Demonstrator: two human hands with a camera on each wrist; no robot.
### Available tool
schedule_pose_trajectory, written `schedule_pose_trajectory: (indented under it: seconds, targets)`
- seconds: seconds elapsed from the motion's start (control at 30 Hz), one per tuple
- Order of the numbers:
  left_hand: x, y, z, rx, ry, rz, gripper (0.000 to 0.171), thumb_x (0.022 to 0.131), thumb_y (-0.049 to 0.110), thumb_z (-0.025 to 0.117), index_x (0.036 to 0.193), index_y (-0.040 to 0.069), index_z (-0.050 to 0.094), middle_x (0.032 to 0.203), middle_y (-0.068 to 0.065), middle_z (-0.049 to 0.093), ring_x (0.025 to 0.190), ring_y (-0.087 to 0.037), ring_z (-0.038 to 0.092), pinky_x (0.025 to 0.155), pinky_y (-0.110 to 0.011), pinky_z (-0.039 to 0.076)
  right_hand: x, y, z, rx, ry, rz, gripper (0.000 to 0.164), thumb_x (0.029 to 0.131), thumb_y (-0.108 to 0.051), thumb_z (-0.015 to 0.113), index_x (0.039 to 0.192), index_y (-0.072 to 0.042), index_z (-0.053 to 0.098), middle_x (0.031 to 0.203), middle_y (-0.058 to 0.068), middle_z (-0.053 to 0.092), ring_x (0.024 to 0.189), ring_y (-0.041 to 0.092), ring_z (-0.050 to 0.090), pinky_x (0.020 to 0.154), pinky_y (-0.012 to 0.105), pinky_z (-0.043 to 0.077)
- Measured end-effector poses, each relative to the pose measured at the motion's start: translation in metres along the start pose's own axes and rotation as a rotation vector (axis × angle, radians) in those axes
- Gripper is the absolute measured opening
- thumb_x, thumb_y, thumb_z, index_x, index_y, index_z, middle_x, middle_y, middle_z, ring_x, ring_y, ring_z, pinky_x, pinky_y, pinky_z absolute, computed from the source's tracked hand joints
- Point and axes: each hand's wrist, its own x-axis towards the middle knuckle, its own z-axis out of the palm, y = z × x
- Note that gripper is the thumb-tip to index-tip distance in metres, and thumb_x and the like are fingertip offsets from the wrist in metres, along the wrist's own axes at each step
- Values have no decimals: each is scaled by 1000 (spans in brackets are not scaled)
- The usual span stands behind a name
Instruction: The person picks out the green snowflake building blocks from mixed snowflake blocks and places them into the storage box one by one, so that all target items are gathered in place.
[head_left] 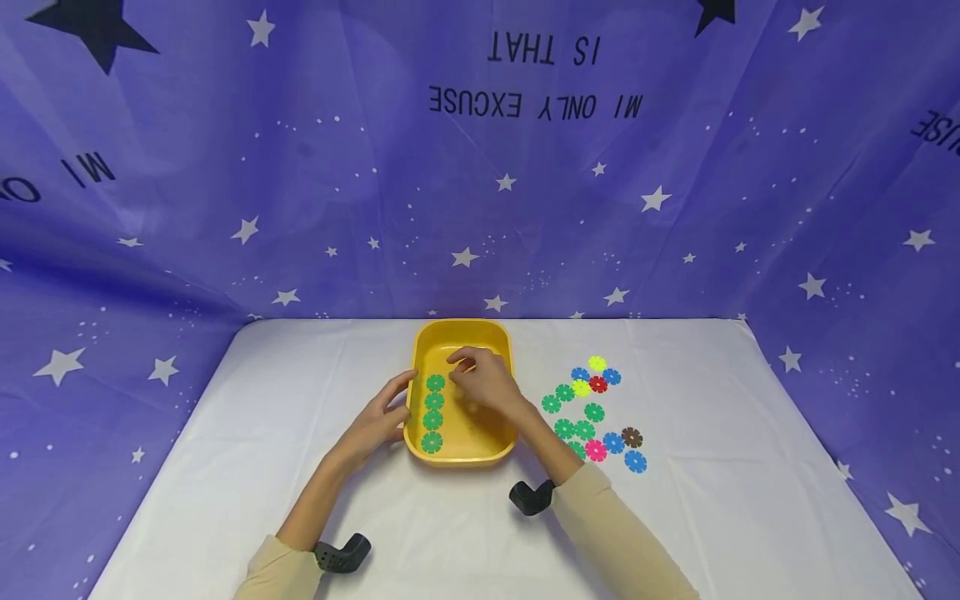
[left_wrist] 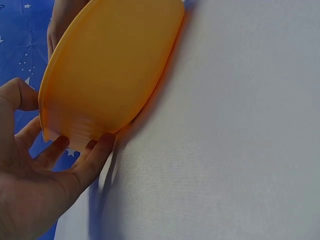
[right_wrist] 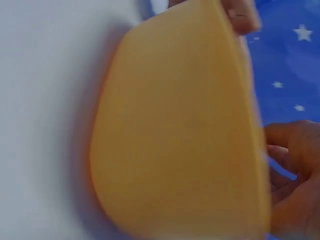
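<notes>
A yellow plastic tray (head_left: 461, 460) stands on the white table. Along its left side several green snowflake discs (head_left: 433, 401) lie in a column. My left hand (head_left: 375, 421) is at the tray's left side, fingers spread; in the left wrist view its fingertips (left_wrist: 102, 142) touch the outer wall and rim. Over the tray's inside is my right hand (head_left: 483, 383), near the topmost green disc, its thumb and forefinger bent and apart. No disc shows between them. The right wrist view is blurred, and the tray wall (right_wrist: 170, 120) partly hides the hands there.
Right of the tray lie loose discs: several green ones (head_left: 584, 430), several blue ones (head_left: 635, 461), yellow ones (head_left: 597, 363), a red one (head_left: 597, 384), a pink one (head_left: 596, 451) and a brown one (head_left: 632, 437). A purple star-patterned cloth (head_left: 465, 208) rises behind the table.
</notes>
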Motion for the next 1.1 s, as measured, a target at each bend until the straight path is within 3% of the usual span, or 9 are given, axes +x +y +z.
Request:
schedule_pose_trajectory:
  seconds: [0.13,0.3,0.6,0.87,1.1]
  targets:
    - [-1,0,0,-10,9,7,71,90,4,50,156,19,31,162,-15,19,136,-43,40,92,-43,55,-18,3,-27,32,47,-58,20,91,-10,70,110,-3,72,91,0,71,79,16,65,71,28,57]
    - [-3,1,1,-23,10,9,71,89,3,50,156,18,31,162,-15,19,135,-44,40,91,-43,55,-47,19,-59,33,90,-62,19,92,-9,70,110,-4,73,95,0,71,84,18,65,75,30,58]
    - [-2,1,1,-6,13,1,70,90,5,50,156,20,32,163,-14,19,135,-44,41,91,-43,55,-100,69,-106,-38,168,-37,20,91,-11,72,111,-8,73,98,1,71,86,20,67,75,32,57]
    - [-2,0,2,10,19,-6,70,90,6,51,156,20,32,163,-14,19,135,-44,41,91,-43,55,-133,113,-118,-25,171,160,26,89,-13,74,114,-5,70,102,7,70,86,23,67,62,29,55]
    - [-1,2,3,4,28,-8,71,90,4,51,156,19,32,163,-14,19,134,-43,42,90,-43,55,-138,132,-113,-70,167,193,29,87,-12,76,115,-5,71,103,6,69,84,17,65,69,27,52]
